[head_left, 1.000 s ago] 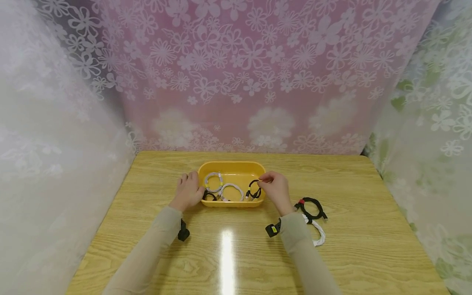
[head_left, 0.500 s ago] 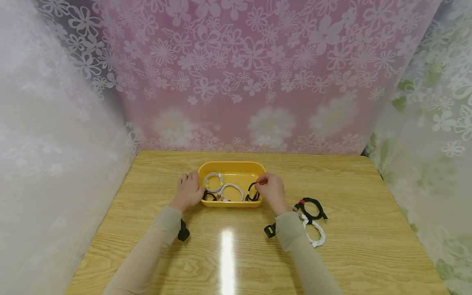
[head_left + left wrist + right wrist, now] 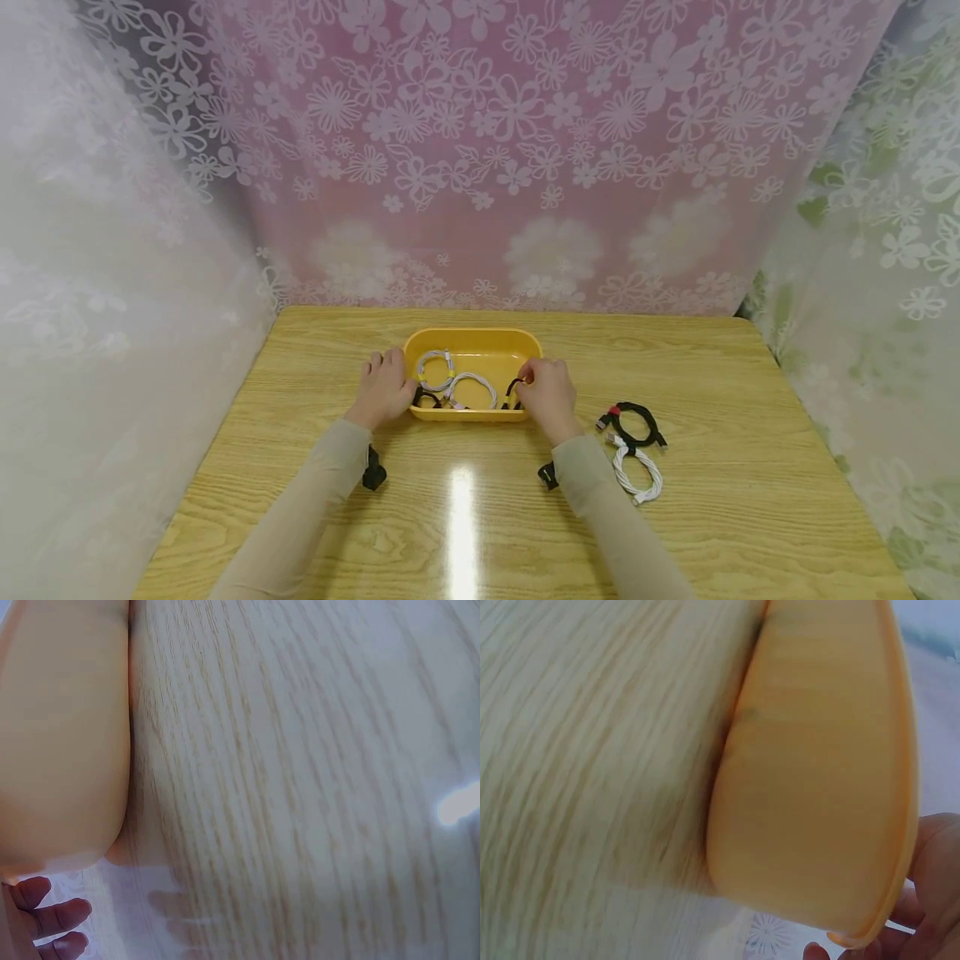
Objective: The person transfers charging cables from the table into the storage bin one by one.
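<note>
Pinching black cable (image 3: pixel 511 387) inside yellow tray (image 3: pixel 472 416): right fingers (image 3: pixel 529 368). Left fingers (image 3: pixel 384 362) grip tray's left rim (image 3: pixel 408 341). Table's back edge (image 3: pixel 600 315) beyond.

Box (image 3: pixel 498 364) yellow; far-left cable (image 3: pixel 420 372) inside white, yellow ties. Table's right side: black cable (image 3: pixel 636 407) with red tie (image 3: pixel 614 410), white cable (image 3: pixel 658 482) with black tie (image 3: pixel 630 451). Table (image 3: pixel 750 417) yellowish wood grain. Far curtain (image 3: pixel 465 183) pink, white flowers. Sleeves (image 3: pixel 330 462) beige.
</note>
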Tool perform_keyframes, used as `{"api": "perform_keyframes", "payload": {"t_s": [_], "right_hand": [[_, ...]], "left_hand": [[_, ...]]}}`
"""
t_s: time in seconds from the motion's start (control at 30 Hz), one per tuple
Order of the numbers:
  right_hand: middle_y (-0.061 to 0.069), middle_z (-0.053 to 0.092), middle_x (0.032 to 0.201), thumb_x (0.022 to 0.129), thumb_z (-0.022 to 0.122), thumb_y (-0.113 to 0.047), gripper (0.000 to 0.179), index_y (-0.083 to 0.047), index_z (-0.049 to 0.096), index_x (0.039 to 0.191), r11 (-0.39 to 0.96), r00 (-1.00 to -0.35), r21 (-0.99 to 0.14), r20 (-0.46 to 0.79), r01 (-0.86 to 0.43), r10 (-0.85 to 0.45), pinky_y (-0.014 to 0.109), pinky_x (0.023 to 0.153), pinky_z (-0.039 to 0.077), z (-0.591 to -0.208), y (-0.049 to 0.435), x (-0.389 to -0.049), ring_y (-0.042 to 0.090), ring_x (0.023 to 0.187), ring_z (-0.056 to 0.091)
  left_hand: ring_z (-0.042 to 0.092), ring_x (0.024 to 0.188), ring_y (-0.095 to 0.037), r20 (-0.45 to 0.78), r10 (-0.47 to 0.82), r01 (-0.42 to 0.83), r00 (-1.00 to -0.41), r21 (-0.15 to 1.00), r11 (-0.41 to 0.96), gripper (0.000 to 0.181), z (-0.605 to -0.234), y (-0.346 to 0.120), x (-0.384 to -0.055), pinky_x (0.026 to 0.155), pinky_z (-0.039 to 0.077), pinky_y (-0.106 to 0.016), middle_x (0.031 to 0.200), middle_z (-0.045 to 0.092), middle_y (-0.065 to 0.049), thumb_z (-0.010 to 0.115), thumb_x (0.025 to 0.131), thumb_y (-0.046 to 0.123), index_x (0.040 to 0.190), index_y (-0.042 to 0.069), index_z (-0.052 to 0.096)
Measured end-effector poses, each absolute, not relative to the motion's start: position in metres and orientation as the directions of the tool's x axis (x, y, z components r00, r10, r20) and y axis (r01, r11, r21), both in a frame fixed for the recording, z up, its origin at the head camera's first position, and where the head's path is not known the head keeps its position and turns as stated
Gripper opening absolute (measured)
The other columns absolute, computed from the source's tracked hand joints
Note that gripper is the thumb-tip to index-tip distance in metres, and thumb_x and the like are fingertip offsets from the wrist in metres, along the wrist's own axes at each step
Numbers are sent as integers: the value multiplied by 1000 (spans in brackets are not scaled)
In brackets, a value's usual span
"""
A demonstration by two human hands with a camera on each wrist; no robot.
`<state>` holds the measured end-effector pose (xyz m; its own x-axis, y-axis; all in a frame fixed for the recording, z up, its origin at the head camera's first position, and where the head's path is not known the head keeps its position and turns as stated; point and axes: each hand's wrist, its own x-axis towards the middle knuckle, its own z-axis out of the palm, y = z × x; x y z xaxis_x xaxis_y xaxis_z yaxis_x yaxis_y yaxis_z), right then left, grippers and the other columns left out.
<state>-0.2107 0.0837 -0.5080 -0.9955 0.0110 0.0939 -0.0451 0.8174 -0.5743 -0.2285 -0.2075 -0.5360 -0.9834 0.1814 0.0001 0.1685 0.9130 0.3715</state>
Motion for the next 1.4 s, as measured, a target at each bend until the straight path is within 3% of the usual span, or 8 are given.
{"api": "perform_keyframes", "payload": {"t_s": [0.23, 0.47, 1.4], "right_hand": [[2, 61, 81, 82, 73, -13, 4, -11, 71, 84, 863, -988, -496, 153, -92, -17, 40, 58, 43, -515, 84, -212, 24, 78, 49], [3, 64, 81, 83, 72, -13, 4, -11, 71, 85, 879, -991, -469, 134, -90, -30, 42, 56, 46, -516, 83, -211, 25, 77, 54], [3, 64, 81, 85, 67, -11, 7, -14, 69, 81, 902, -994, -423, 99, -89, -51, 42, 58, 48, -520, 82, -214, 24, 76, 56]], "left_hand": [[33, 90, -33, 13, 185, 176, -983, 375, 910, 16, -537, -209, -229, 81, 23, -45, 92, 40, -11, 45, 97, 22, 100, 8, 40], [33, 89, -32, 9, 183, 173, -983, 375, 911, 16, -537, -208, -229, 81, 23, -45, 93, 41, -11, 46, 96, 23, 101, 8, 41], [31, 87, -31, 15, 185, 176, -983, 381, 908, 16, -538, -208, -229, 79, 21, -43, 91, 40, -11, 46, 97, 23, 100, 8, 41]]}}
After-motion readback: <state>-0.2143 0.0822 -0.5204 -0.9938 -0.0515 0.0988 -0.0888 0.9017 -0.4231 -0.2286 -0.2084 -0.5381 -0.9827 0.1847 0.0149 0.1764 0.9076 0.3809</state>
